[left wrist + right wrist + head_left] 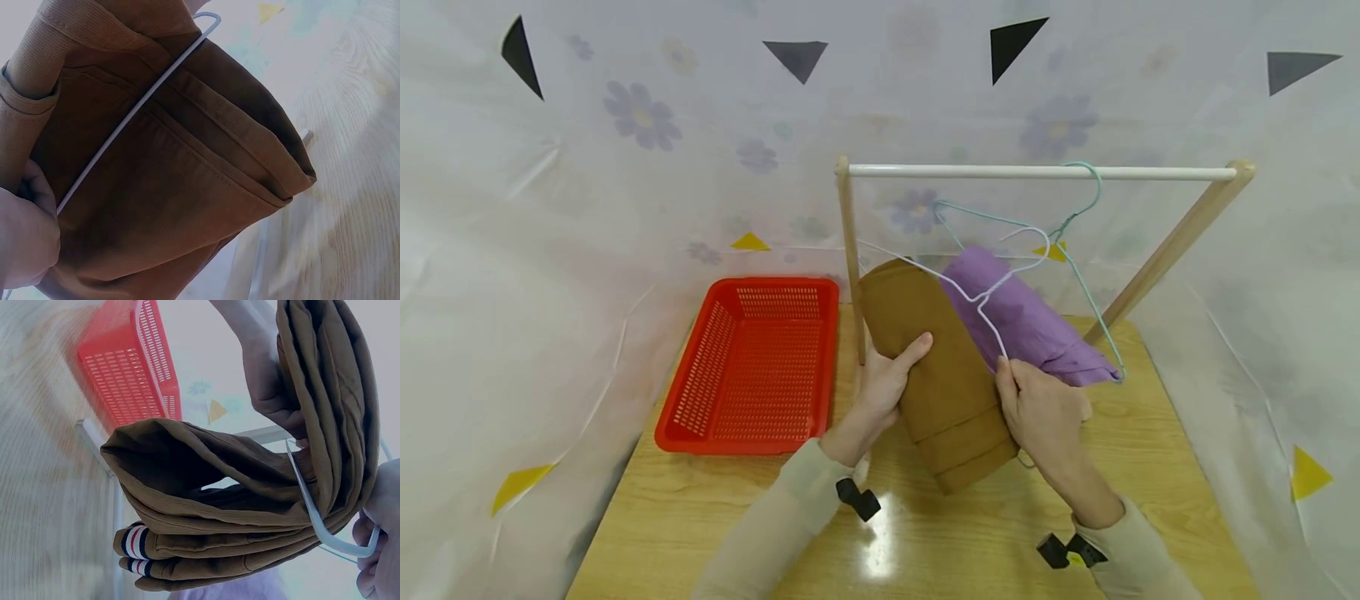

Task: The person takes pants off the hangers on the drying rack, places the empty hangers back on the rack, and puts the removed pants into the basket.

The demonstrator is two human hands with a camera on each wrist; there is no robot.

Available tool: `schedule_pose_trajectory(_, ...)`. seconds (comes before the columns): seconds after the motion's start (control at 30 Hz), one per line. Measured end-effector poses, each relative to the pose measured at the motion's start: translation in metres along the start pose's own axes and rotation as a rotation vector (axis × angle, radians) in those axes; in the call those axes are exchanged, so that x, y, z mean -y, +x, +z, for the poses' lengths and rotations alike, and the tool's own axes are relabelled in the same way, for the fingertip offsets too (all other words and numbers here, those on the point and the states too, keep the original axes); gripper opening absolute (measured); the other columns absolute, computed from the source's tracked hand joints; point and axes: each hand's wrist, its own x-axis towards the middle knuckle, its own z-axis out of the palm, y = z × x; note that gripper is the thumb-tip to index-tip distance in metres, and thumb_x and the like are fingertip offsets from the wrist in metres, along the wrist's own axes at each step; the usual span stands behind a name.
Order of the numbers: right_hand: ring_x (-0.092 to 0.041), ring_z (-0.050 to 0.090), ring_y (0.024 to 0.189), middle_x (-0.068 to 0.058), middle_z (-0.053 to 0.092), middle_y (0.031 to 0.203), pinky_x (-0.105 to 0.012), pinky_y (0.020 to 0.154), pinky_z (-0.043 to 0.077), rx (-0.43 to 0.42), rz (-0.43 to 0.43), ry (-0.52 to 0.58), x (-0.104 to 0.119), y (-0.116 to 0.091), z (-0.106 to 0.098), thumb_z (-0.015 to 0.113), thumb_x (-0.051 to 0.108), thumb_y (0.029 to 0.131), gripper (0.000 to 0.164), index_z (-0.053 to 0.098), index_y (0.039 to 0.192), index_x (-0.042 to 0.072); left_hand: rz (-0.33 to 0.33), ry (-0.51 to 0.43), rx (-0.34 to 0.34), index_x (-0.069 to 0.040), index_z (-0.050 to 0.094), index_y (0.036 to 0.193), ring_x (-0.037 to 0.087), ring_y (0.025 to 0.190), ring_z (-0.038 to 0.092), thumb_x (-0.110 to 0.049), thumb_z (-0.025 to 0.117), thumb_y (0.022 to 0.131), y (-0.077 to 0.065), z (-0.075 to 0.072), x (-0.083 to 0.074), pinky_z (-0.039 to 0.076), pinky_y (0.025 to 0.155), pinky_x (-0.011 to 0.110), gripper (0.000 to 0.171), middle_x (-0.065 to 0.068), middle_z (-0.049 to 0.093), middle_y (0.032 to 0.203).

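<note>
Brown folded trousers [936, 375] hang doubled over the lower bar of a white wire hanger [134, 112]. My left hand [883, 383] grips the trousers at their left side, thumb on the front and fingers behind. In the left wrist view those fingers lie close to one end of the bar. My right hand [1041, 412] pinches the hanger's right corner, beside the trousers' edge. The hanger's hook stands free above the cloth. Striped bands [134, 542] show on the folded layers in the right wrist view.
Behind stands a wooden rack [1165, 250] with a white rail [925, 172]. A mint-green hanger [1078, 275] on the rail bears a purple garment [1022, 321]. To the left, a red plastic basket [760, 375] sits on the wooden table [647, 517].
</note>
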Motion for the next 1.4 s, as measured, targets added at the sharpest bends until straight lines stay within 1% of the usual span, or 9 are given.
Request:
schedule_pose_trajectory(0.1,-0.005,0.018,0.048,0.002,0.028,0.050,-0.021,0.045,0.014,-0.009,0.011,-0.018,-0.002,-0.001,0.000,0.052,0.017,0.105,0.050,0.032,0.059,0.014,-0.002,-0.003,0.000,-0.016,0.053,0.129,0.012,0.082,0.074,-0.015,0.076,0.094,-0.001,0.001,-0.001,0.063,0.078,0.030,0.042,-0.003,0.070,0.100)
schedule_pose_trajectory(0.17,-0.007,0.021,0.046,0.003,0.028,0.049,-0.021,0.044,0.014,-0.030,0.037,-0.028,-0.004,-0.002,0.000,0.054,0.018,0.104,0.051,0.033,0.058,0.015,-0.006,-0.004,0.004,-0.017,0.053,0.129,0.012,0.083,0.074,-0.015,0.075,0.094,-0.001,0.001,-0.002,0.063,0.079,0.030,0.042,-0.003,0.070,0.101)
schedule_pose_trajectory(0.3,-0.008,0.023,0.043,0.003,0.029,0.047,-0.022,0.042,0.014,-0.032,0.082,-0.055,-0.006,-0.003,-0.002,0.055,0.019,0.103,0.051,0.032,0.057,0.016,0.001,-0.010,0.010,-0.016,0.053,0.130,0.012,0.084,0.074,-0.014,0.076,0.094,-0.002,0.000,-0.005,0.063,0.080,0.030,0.043,-0.003,0.070,0.102)
schedule_pose_trajectory(0.43,-0.010,0.025,0.042,0.002,0.031,0.047,-0.023,0.042,0.015,0.002,0.108,-0.069,-0.008,-0.002,-0.005,0.053,0.019,0.104,0.051,0.033,0.058,0.015,0.023,-0.023,-0.003,-0.014,0.056,0.128,0.012,0.084,0.075,-0.013,0.076,0.092,-0.001,-0.002,-0.009,0.063,0.079,0.030,0.041,-0.003,0.072,0.099)
schedule_pose_trajectory(0.5,-0.011,0.026,0.042,0.001,0.031,0.047,-0.023,0.042,0.015,0.014,0.122,-0.075,-0.010,-0.003,-0.006,0.053,0.018,0.104,0.051,0.033,0.058,0.015,0.027,-0.034,-0.004,-0.012,0.058,0.125,0.012,0.083,0.075,-0.013,0.074,0.093,-0.002,-0.003,-0.011,0.063,0.079,0.030,0.036,-0.003,0.073,0.097)
schedule_pose_trajectory(0.73,-0.007,0.022,0.045,0.002,0.030,0.047,-0.021,0.043,0.013,0.042,0.172,-0.072,-0.016,-0.006,-0.005,0.055,0.015,0.103,0.051,0.032,0.057,0.015,0.045,-0.073,0.013,-0.012,0.058,0.121,0.010,0.081,0.075,-0.013,0.069,0.096,-0.004,-0.008,-0.017,0.063,0.077,0.029,0.027,-0.004,0.073,0.094)
schedule_pose_trajectory(1.03,-0.012,0.025,0.044,0.000,0.032,0.047,-0.025,0.043,0.014,0.037,0.195,-0.119,-0.025,-0.006,-0.002,0.053,0.018,0.104,0.049,0.034,0.059,0.014,0.056,-0.096,0.033,-0.012,0.057,0.125,0.010,0.085,0.075,-0.012,0.067,0.097,-0.011,-0.010,-0.016,0.063,0.081,0.029,0.030,-0.005,0.073,0.098)
schedule_pose_trajectory(1.27,-0.010,0.023,0.045,-0.001,0.034,0.046,-0.025,0.043,0.014,0.007,0.199,-0.113,-0.030,-0.006,-0.001,0.054,0.020,0.104,0.049,0.036,0.058,0.014,0.063,-0.087,0.030,-0.015,0.058,0.119,0.008,0.083,0.073,-0.012,0.066,0.097,-0.015,-0.017,-0.017,0.062,0.079,0.027,0.024,-0.006,0.072,0.095)
schedule_pose_trajectory(1.4,-0.011,0.023,0.043,-0.001,0.034,0.046,-0.026,0.043,0.014,-0.011,0.192,-0.117,-0.030,-0.008,-0.001,0.055,0.019,0.103,0.049,0.036,0.058,0.014,0.083,-0.086,0.052,-0.016,0.058,0.119,0.009,0.082,0.073,-0.012,0.064,0.098,-0.018,-0.018,-0.018,0.062,0.078,0.027,0.022,-0.006,0.072,0.096)
